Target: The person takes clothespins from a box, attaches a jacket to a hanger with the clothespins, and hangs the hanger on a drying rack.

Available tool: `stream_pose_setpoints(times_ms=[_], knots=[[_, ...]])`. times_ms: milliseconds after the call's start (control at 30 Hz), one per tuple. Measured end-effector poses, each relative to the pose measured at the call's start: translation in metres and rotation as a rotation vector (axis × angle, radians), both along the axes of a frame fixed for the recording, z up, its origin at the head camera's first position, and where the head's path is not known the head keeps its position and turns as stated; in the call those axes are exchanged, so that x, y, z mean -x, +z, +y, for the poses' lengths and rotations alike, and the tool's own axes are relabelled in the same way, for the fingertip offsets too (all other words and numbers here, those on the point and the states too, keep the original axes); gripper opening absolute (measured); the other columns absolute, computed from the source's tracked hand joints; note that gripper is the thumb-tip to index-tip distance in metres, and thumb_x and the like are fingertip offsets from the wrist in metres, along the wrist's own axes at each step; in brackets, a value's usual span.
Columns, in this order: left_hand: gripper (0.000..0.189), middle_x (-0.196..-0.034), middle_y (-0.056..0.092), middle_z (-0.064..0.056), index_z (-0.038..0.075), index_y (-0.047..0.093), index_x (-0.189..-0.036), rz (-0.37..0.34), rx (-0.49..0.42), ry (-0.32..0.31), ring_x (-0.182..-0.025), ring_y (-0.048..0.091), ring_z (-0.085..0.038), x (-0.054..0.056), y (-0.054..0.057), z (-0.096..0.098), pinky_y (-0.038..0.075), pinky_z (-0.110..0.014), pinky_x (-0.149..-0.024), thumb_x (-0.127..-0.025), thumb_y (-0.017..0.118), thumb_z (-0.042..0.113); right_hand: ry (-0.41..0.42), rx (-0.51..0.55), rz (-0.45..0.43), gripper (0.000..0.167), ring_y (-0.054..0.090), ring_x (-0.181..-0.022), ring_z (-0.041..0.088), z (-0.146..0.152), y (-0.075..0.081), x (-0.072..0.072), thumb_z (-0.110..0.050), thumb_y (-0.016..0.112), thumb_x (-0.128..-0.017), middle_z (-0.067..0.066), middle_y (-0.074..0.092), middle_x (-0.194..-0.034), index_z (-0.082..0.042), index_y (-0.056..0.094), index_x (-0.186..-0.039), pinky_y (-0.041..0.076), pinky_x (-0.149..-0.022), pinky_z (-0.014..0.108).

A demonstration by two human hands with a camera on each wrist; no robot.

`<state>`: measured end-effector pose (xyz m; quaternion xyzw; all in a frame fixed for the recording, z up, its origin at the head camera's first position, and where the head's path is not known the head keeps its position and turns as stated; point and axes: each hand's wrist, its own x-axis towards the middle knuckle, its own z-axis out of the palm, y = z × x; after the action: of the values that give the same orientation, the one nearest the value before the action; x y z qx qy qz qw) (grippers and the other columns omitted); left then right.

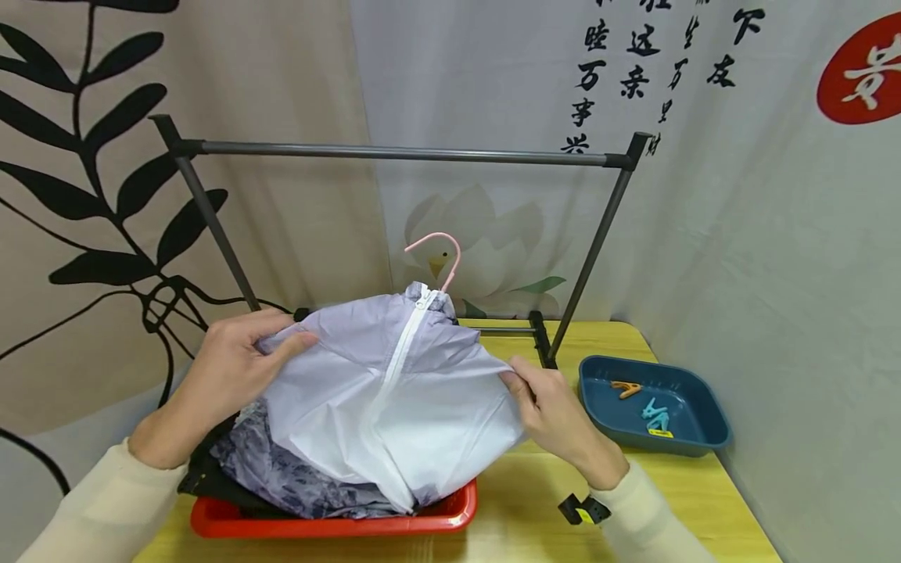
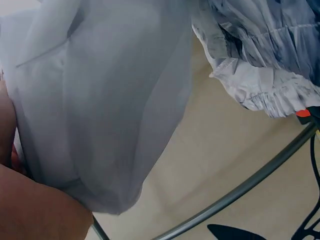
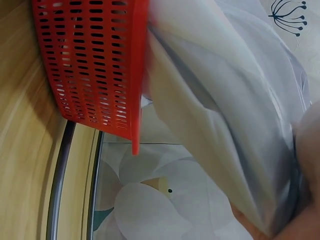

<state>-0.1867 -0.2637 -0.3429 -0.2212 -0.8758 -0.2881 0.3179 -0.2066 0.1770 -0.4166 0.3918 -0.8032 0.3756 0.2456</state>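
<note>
A lavender-to-white zip jacket (image 1: 338, 391) is spread between both hands, its white zipper running down the front. Out of its collar rises the hook of a pink hanger (image 1: 456, 270); the rest of the hanger is hidden inside. My left hand (image 1: 235, 360) pinches the jacket's left shoulder between thumb and fingers. On the other side, my right hand (image 1: 552, 407) grips the cloth near the sleeve. Below the jacket, a red basket (image 1: 331, 527) holds grey-blue patterned cloth (image 1: 296, 469) and black cloth (image 1: 221, 477). In the right wrist view, the slotted basket wall (image 3: 90, 65) stands beside the hanging cloth.
Behind the jacket stands a dark metal rack with a horizontal top rail (image 1: 401, 153). To the right, a blue tray (image 1: 598, 418) holds an orange clip (image 1: 625, 389) and turquoise clips (image 1: 656, 414) on the yellow wooden table (image 1: 711, 508). Printed curtains (image 1: 739, 234) hang close behind.
</note>
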Motion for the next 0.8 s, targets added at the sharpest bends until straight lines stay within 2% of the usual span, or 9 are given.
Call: stream_pose_setpoints(times_ms=[100,167,267,400,500,633,800], knots=[[0.044,-0.076,0.058,0.011,0.028,0.062,-0.076,-0.016,0.07,-0.044,-0.067,0.046,-0.001,-0.001,0.003,0.002,0.037,-0.017,-0.061,-0.091,0.1,0.011,0.003,-0.005,0.015,0.029,0.038,-0.061,-0.005,0.0,0.001,0.002,0.009,0.07,-0.11,-0.004,0.043,-0.07,-0.014,0.059,-0.094,0.033,-0.055,0.012],[0.049,-0.074,0.049,0.013,0.028,0.056,-0.076,-0.006,0.129,-0.067,-0.066,0.043,-0.002,-0.001,0.005,0.005,0.034,-0.018,-0.061,-0.091,0.1,0.013,-0.001,-0.015,0.018,0.026,0.042,-0.062,-0.003,0.0,0.002,0.002,0.007,0.072,-0.109,-0.004,0.046,-0.071,-0.013,0.063,-0.097,0.036,-0.056,0.013],[0.055,-0.071,0.044,0.011,0.025,0.05,-0.075,0.059,0.186,-0.086,-0.065,0.04,-0.003,-0.002,0.006,0.009,0.032,-0.016,-0.061,-0.089,0.102,0.013,-0.011,-0.022,-0.019,0.017,0.048,-0.065,0.0,0.0,0.003,0.0,0.001,0.074,-0.111,-0.004,0.054,-0.075,-0.013,0.069,-0.103,0.041,-0.058,0.016],[0.05,-0.07,0.05,0.007,0.021,0.055,-0.075,0.182,0.168,-0.04,-0.064,0.043,-0.005,-0.004,0.005,0.011,0.033,-0.017,-0.059,-0.085,0.102,0.01,-0.05,-0.006,-0.142,0.006,0.053,-0.068,0.002,0.003,0.003,-0.003,-0.012,0.076,-0.114,-0.007,0.06,-0.078,-0.016,0.076,-0.111,0.045,-0.061,0.021],[0.039,-0.074,0.061,0.004,0.019,0.065,-0.078,0.218,0.12,0.022,-0.063,0.048,-0.008,-0.005,0.004,0.011,0.035,-0.02,-0.058,-0.084,0.102,0.011,-0.099,0.021,-0.225,0.003,0.055,-0.066,0.002,0.01,0.0,-0.004,-0.018,0.078,-0.113,-0.008,0.06,-0.077,-0.018,0.079,-0.111,0.046,-0.059,0.024],[0.027,-0.08,0.074,0.002,0.016,0.077,-0.085,0.198,0.096,0.086,-0.065,0.058,-0.011,-0.009,0.003,0.009,0.041,-0.02,-0.06,-0.085,0.104,0.012,-0.128,0.061,-0.29,0.007,0.054,-0.064,0.005,0.018,-0.005,-0.003,-0.015,0.075,-0.114,-0.004,0.065,-0.08,-0.017,0.081,-0.111,0.047,-0.06,0.026],[0.024,-0.086,0.083,-0.001,0.014,0.083,-0.092,0.128,0.072,0.095,-0.067,0.062,-0.01,-0.011,0.002,0.006,0.044,-0.016,-0.062,-0.084,0.106,0.014,-0.076,0.091,-0.352,0.018,0.064,-0.078,0.01,0.021,-0.006,-0.001,-0.005,0.062,-0.119,0.005,0.075,-0.098,-0.013,0.078,-0.117,0.054,-0.069,0.027]])
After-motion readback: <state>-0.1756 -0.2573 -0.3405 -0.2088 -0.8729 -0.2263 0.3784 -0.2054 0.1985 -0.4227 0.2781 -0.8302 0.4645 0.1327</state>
